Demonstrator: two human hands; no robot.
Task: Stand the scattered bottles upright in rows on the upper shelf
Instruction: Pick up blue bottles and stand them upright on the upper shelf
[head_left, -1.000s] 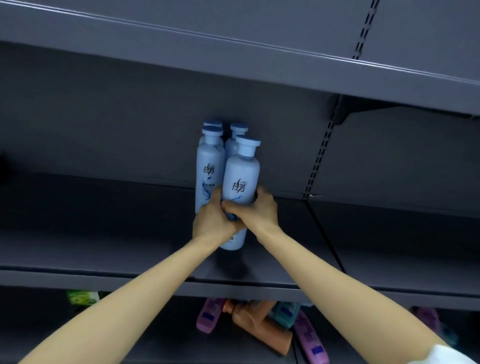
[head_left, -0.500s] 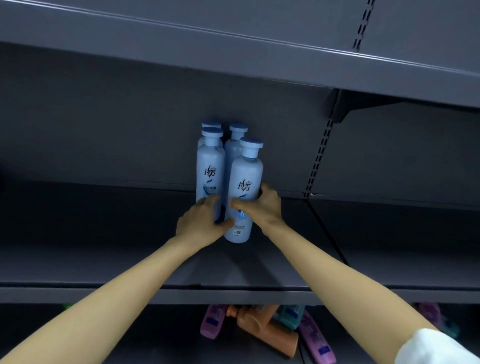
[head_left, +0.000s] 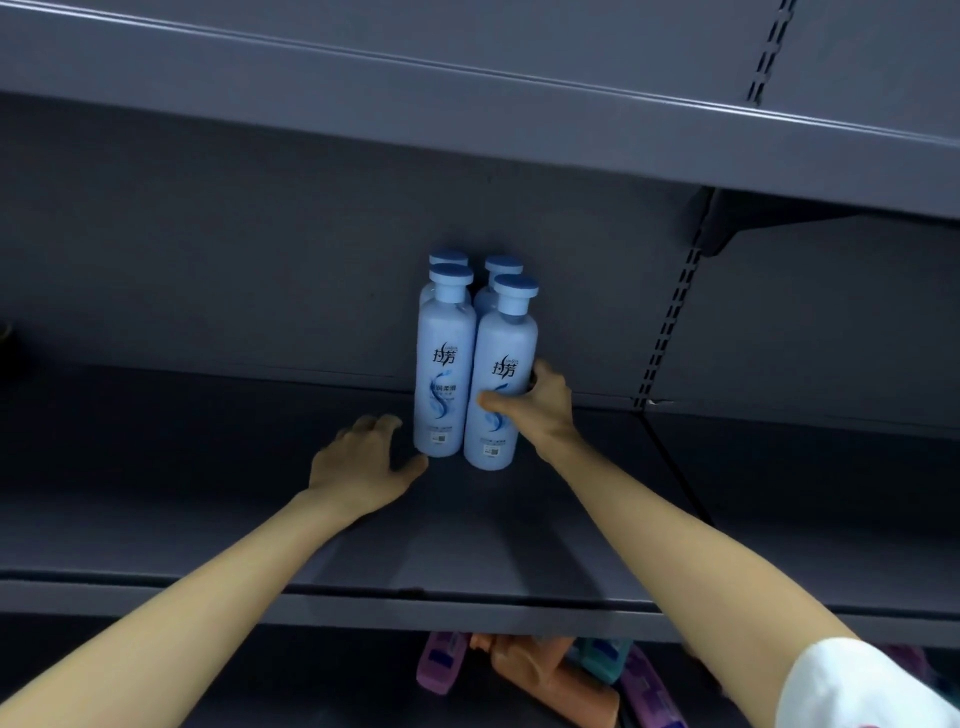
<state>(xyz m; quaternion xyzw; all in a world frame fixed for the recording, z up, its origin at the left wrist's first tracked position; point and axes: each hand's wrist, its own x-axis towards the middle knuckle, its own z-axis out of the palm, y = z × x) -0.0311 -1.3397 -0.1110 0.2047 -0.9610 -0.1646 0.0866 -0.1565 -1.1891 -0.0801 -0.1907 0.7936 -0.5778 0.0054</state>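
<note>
Several pale blue bottles with blue caps stand upright in two rows at the back of the upper shelf (head_left: 208, 519). My right hand (head_left: 540, 410) grips the front right bottle (head_left: 501, 364) low on its body, thumb across the front. The front left bottle (head_left: 444, 364) stands beside it, touching or nearly so. My left hand (head_left: 363, 462) is off the bottles, fingers relaxed, just left of the front left bottle's base. Two more bottles (head_left: 449, 260) show only their caps behind.
On the lower shelf, below the front edge, lie scattered bottles: a pink one (head_left: 441, 665), an orange one (head_left: 550, 680), a teal one (head_left: 602, 660) and a purple one (head_left: 649, 691). A slotted upright (head_left: 670, 322) divides the shelf bays. Another shelf hangs overhead.
The front right bottle has gone from held above the shelf to standing beside the front left one. My left hand has let go and drawn back to the left.
</note>
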